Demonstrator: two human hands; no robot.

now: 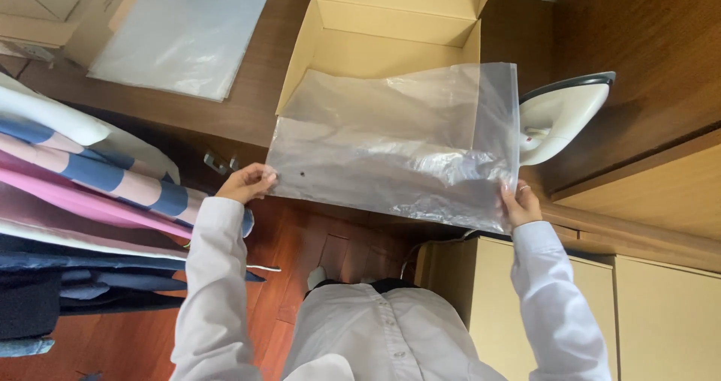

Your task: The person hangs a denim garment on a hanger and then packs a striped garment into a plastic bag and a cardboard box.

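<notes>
A clear plastic bag (398, 141) is held up flat in front of me, over the near edge of an open cardboard box (390, 32). My left hand (246, 183) pinches the bag's lower left corner. My right hand (518, 203) grips its lower right corner, with a ring on one finger. Both arms are in white sleeves. The bag looks empty and crinkled, with small dark holes near the left edge.
A stack of clear plastic bags (180, 28) lies on the wooden table at upper left. Folded striped and pink garments (98, 178) are piled at left. A white iron (559, 114) stands at right. Tan cabinets (661, 306) sit at lower right.
</notes>
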